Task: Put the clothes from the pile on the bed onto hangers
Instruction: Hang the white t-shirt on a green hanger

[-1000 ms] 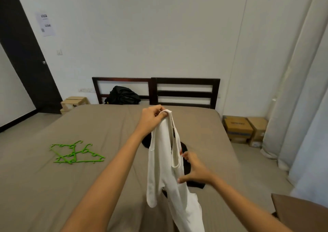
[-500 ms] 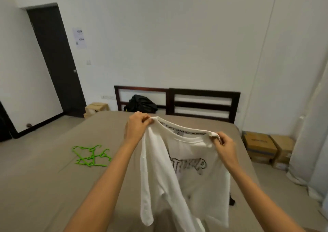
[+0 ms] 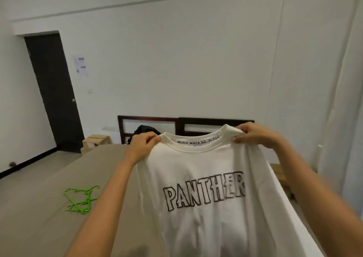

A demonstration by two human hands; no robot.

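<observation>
Left hand (image 3: 141, 146) and right hand (image 3: 255, 136) each pinch a shoulder of the white PANTHER T-shirt (image 3: 206, 178), held spread above the bed (image 3: 39, 217); no hanger is in it yet; the green hangers (image 3: 80, 199) lie apart on the bed; any remaining pile is probably hidden behind the shirt.

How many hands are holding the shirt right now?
2. The left hand pinches the white T-shirt at the shoulder left of the collar. The right hand pinches it at the shoulder right of the collar. Neither is hidden.
</observation>
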